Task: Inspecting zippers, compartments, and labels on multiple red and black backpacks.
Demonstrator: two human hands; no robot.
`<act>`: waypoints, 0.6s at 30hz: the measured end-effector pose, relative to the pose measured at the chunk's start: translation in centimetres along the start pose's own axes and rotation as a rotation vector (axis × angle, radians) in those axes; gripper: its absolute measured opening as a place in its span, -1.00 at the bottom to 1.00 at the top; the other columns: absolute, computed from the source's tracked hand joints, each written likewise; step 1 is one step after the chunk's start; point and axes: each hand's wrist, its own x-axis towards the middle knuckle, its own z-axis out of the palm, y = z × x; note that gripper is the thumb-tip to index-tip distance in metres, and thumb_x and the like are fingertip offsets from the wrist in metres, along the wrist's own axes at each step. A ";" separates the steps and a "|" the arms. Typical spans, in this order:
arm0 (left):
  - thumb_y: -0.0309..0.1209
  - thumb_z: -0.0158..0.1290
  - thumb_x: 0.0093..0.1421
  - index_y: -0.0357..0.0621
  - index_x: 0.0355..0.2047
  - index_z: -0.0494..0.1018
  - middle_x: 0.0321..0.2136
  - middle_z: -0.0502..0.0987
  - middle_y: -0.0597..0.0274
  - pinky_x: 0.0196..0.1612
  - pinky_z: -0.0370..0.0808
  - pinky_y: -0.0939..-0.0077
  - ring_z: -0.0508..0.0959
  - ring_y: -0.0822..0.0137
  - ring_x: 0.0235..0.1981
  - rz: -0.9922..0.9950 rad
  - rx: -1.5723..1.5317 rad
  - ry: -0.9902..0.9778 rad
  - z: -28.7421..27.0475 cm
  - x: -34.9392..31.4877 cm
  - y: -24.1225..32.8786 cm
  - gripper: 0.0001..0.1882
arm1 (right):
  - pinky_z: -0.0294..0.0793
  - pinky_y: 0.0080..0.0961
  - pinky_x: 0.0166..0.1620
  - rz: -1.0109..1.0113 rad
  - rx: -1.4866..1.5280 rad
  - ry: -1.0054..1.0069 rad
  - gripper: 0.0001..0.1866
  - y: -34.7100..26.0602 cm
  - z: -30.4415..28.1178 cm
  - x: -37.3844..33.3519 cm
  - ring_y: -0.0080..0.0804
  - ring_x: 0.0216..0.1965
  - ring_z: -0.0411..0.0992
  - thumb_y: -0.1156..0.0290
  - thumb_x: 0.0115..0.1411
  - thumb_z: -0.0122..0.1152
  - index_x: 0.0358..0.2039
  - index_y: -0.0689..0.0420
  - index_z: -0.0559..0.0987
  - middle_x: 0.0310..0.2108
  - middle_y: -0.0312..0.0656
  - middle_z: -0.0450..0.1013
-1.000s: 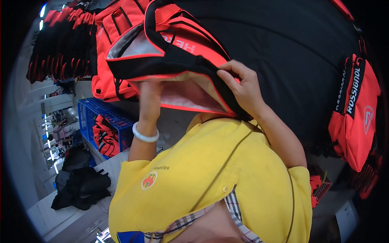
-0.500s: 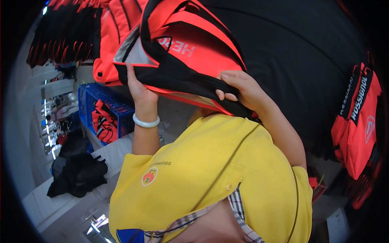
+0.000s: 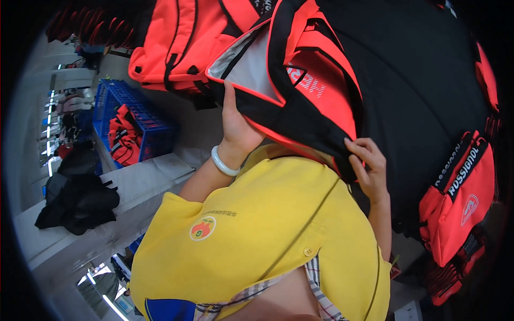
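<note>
Between my hands, a half-opened red and black backpack (image 3: 327,99) is held up close to my front, showing a pale grey lining (image 3: 257,61) at its opening. My left hand (image 3: 241,131) is closed on the lower edge of its black band, thumb on the near side and fingers behind it. At the bag's right corner, my right hand (image 3: 370,163) pinches the black fabric between thumb and fingers. A pale bracelet (image 3: 224,162) circles my left wrist.
A second red backpack (image 3: 155,59) lies to the upper left. Below it stands a blue crate (image 3: 152,115) holding red pieces (image 3: 126,134). Black fabric (image 3: 80,200) rests on a white surface at left. A black-covered surface (image 3: 412,69) spreads right; red bags (image 3: 466,200) hang beyond.
The backpack has shifted right in view, and its lined opening is spread wider. My right hand has slid to the bag's right corner; my left hand keeps its hold on the lower edge.
</note>
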 end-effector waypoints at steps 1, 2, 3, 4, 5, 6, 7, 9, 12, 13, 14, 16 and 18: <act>0.19 -0.12 0.25 -0.13 0.24 0.19 0.22 0.28 0.06 0.29 0.19 0.07 0.28 0.04 0.23 -0.016 0.001 0.008 -0.4 -0.1 -0.3 -0.23 | 0.38 -0.61 -0.27 -0.003 0.051 0.022 -0.77 0.2 -0.1 -0.5 -0.39 -0.33 0.44 0.62 0.12 0.17 -0.18 0.22 0.61 -0.38 -0.15 0.41; 0.19 -0.12 0.25 -0.13 0.24 0.19 0.22 0.28 0.06 0.29 0.19 0.07 0.28 0.04 0.23 -0.026 -0.006 0.003 -0.8 -0.1 -0.7 -0.23 | 0.37 -0.58 -0.27 -0.005 0.105 0.048 -0.84 0.4 -0.1 -0.8 -0.39 -0.35 0.43 0.57 0.14 0.16 -0.24 0.25 0.60 -0.41 -0.15 0.41; 0.19 -0.12 0.25 -0.15 0.23 0.22 0.21 0.31 0.04 0.30 0.16 0.06 0.29 0.02 0.22 -0.068 0.029 0.056 -1.2 -0.1 -1.0 -0.24 | 0.37 -0.58 -0.27 -0.002 0.096 0.052 -0.84 0.5 -0.3 -0.6 -0.39 -0.35 0.43 0.57 0.14 0.16 -0.24 0.25 0.60 -0.41 -0.15 0.41; 0.18 -0.13 0.25 -0.17 0.22 0.25 0.19 0.34 0.02 0.31 0.14 0.05 0.30 0.00 0.22 -0.109 0.066 0.109 -1.4 -0.2 -1.3 -0.24 | 0.37 -0.55 -0.27 0.197 0.117 0.027 -0.88 0.7 -0.5 -0.1 -0.37 -0.36 0.43 0.53 0.16 0.16 -0.30 0.25 0.59 -0.43 -0.14 0.42; 0.11 -0.14 0.28 -0.16 0.20 0.27 0.16 0.37 0.04 0.29 0.18 0.09 0.34 0.04 0.19 -0.133 0.034 0.062 -1.0 -0.3 -1.6 -0.32 | 0.37 -0.52 -0.28 0.403 0.139 0.011 -0.89 0.8 -0.6 0.5 -0.34 -0.37 0.43 0.49 0.17 0.16 -0.35 0.25 0.58 -0.45 -0.14 0.43; 0.11 -0.14 0.28 -0.16 0.20 0.27 0.16 0.37 0.04 0.29 0.18 0.09 0.34 0.04 0.19 -0.145 0.036 0.059 -0.9 -0.5 -1.9 -0.32 | 0.36 -0.46 -0.30 0.277 -0.076 0.010 -0.88 0.1 -0.2 2.4 -0.30 -0.39 0.42 0.44 0.17 0.18 -0.38 0.24 0.55 -0.44 -0.13 0.46; 0.09 -0.15 0.30 -0.15 0.19 0.28 0.15 0.38 0.05 0.29 0.20 0.11 0.35 0.07 0.18 -0.176 0.012 -0.057 -0.8 -0.7 -2.1 -0.34 | 0.39 -0.46 -0.24 0.239 -0.065 0.055 -0.84 -0.8 0.8 4.4 -0.27 -0.34 0.44 0.40 0.18 0.19 -0.28 0.22 0.55 -0.40 -0.10 0.48; 0.05 -0.18 0.32 -0.12 0.19 0.28 0.13 0.40 0.07 0.27 0.24 0.17 0.38 0.12 0.16 -0.238 -0.011 -0.151 -0.1 -1.1 -2.8 -0.39 | 0.42 -0.44 -0.10 0.156 0.087 0.108 -0.69 -2.5 3.3 8.3 -0.31 -0.21 0.46 0.30 0.18 0.21 -0.11 0.17 0.52 -0.23 -0.07 0.50; 0.08 -0.17 0.32 -0.19 0.22 0.21 0.16 0.35 0.05 0.26 0.26 0.16 0.36 0.11 0.17 -0.171 0.197 -0.028 1.1 -1.2 -3.3 -0.33 | 0.38 -0.53 -0.14 0.225 0.368 -0.069 -0.68 -0.5 5.4 11.6 -0.43 -0.30 0.41 0.19 0.22 0.20 -0.22 0.22 0.57 -0.30 -0.17 0.48; 0.08 -0.17 0.32 -0.19 0.22 0.21 0.16 0.35 0.05 0.26 0.26 0.16 0.36 0.11 0.17 -0.179 0.204 -0.030 0.9 -0.9 -3.1 -0.33 | 0.36 -0.59 -0.13 0.349 0.727 -0.093 -0.72 -0.3 5.5 11.9 -0.52 -0.28 0.40 0.21 0.25 0.16 -0.26 0.20 0.56 -0.33 -0.25 0.48; 0.09 -0.18 0.32 -0.18 0.21 0.22 0.15 0.36 0.05 0.25 0.27 0.18 0.38 0.12 0.16 -0.143 0.172 0.024 0.4 -0.8 -2.9 -0.33 | 0.34 -0.64 -0.12 0.470 1.087 -0.129 -0.75 -0.2 5.6 12.0 -0.61 -0.26 0.39 0.23 0.29 0.12 -0.30 0.18 0.56 -0.35 -0.33 0.49; 0.10 -0.18 0.32 -0.18 0.20 0.23 0.13 0.38 0.06 0.24 0.29 0.20 0.39 0.14 0.15 -0.108 0.138 0.084 0.0 -0.5 -2.6 -0.33 | 0.33 -0.58 -0.05 0.650 1.098 -0.097 -0.67 -0.8 5.2 11.6 -0.51 -0.25 0.42 0.10 0.29 0.10 -0.34 0.14 0.56 -0.39 -0.28 0.50; 0.13 -0.20 0.32 -0.17 0.17 0.27 0.09 0.42 0.08 0.20 0.33 0.22 0.44 0.15 0.10 -0.031 0.227 0.094 0.8 -0.3 -2.1 -0.34 | 0.32 -0.51 -0.02 0.709 1.467 0.004 -0.55 -0.3 4.5 11.4 -0.40 -0.22 0.45 -0.01 0.29 0.05 -0.30 0.18 0.57 -0.37 -0.22 0.54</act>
